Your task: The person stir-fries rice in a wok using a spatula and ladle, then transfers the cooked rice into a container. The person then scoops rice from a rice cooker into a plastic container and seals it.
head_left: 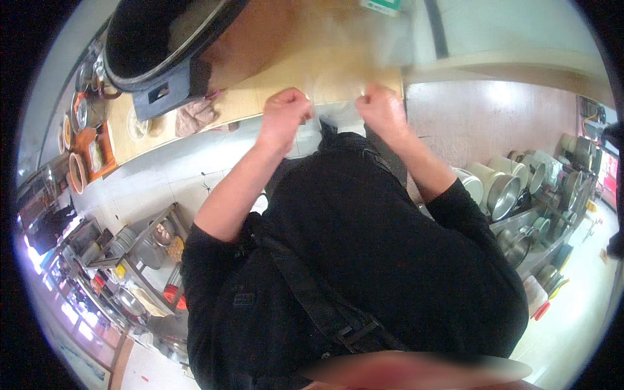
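Both my hands are raised over the near edge of a light wooden table (260,97). My left hand (286,110) is closed, its fingers curled in. Level with it, a short way to the right, my right hand (382,110) is closed too. Between and beyond them spreads a hazy, see-through film (338,75), which looks like a thin clear plastic bag. Its outline is smeared, so where each hand grips it is hard to make out. A large dark round pot or cooker (162,97) with a metal rim stands left of my left hand.
A crumpled brownish cloth (195,117) and a white bowl (138,123) lie by the cooker. A green and white label (382,5) shows at the top. Metal pots (504,195) line the right side. At lower left stands a rack (140,257) with trays.
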